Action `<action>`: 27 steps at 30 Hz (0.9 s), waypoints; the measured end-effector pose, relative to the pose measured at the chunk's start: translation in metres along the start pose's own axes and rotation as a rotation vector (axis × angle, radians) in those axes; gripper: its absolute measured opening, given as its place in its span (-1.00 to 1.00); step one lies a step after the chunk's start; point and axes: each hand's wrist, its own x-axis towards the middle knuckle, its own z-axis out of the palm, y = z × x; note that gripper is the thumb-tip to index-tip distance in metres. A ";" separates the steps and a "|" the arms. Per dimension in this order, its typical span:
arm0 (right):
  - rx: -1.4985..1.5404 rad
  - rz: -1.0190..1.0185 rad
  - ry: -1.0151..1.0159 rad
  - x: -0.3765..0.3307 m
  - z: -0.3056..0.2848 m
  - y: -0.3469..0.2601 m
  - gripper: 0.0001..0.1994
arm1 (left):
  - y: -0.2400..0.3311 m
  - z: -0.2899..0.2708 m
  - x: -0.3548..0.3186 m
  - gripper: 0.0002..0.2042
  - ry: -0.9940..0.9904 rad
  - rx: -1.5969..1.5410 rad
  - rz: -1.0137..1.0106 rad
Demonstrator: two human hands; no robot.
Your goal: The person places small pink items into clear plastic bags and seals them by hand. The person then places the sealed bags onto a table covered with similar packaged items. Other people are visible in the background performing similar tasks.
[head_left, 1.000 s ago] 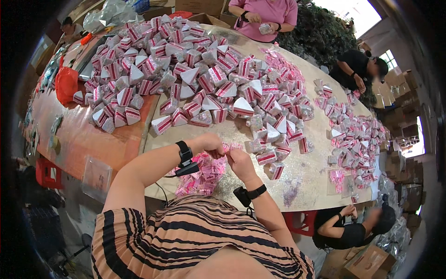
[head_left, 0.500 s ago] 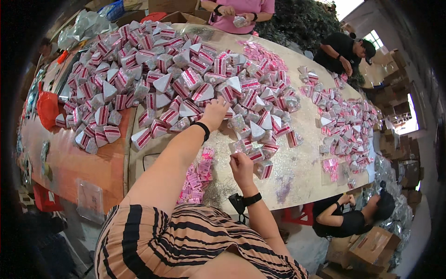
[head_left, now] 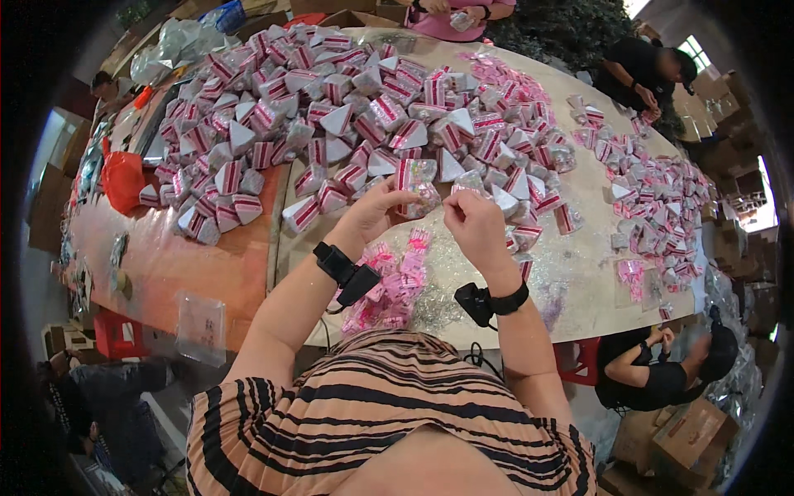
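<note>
Over the near edge of the big round table (head_left: 579, 306), the person's two hands meet close together, both raised a little above the surface. The left hand (head_left: 372, 211) comes from the lower left with the forearm stretched long across the table edge, a black band with a small device on the wrist. Its fingers are closed in a pinch on a small clear packet (head_left: 419, 186), which has some pink and red print and crinkles with light. The right hand (head_left: 475, 223) comes from the lower right, wrist bent upward, also with a black band. Its fingertips are curled toward the same packet, but I cannot tell if they really grip it or only touch its edge.

The packet is held between the two hands, above the table, just in front of the large heap.

Below the hands, near the person's striped shirt (head_left: 372, 422), lies a loose pile of pink flat wrappers (head_left: 389, 285). Beyond the hands spreads a wide heap of small triangular boxes (head_left: 331, 116), white with red stripes, covering much of the far half of the table. To the right is a second, thinner scatter of pink and white packets (head_left: 653, 198). On the left part of the table sits a red bag (head_left: 124, 178). At the far side a person in a pink top (head_left: 463, 16) works, another in black (head_left: 641, 70) stands at the right, and one in black (head_left: 653, 368) crouches at the lower right.
</note>
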 end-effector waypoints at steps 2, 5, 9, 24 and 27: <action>-0.006 -0.012 -0.029 -0.001 0.002 -0.015 -0.94 | 0.000 0.001 -0.014 -0.65 -0.011 -0.028 0.030; -0.031 -0.069 -0.037 -0.001 0.000 -0.030 -0.95 | -0.002 -0.005 -0.026 -0.62 -0.054 -0.066 0.060; -0.056 -0.109 -0.066 -0.005 -0.004 -0.036 -0.94 | 0.002 0.000 -0.037 -0.58 -0.092 -0.067 0.049; -0.089 -0.119 -0.074 -0.021 -0.017 -0.048 -0.96 | 0.005 0.016 -0.056 -0.52 -0.135 0.054 0.065; -0.096 -0.124 -0.081 -0.024 -0.019 -0.051 -0.96 | 0.004 0.017 -0.059 -0.53 -0.118 0.097 0.065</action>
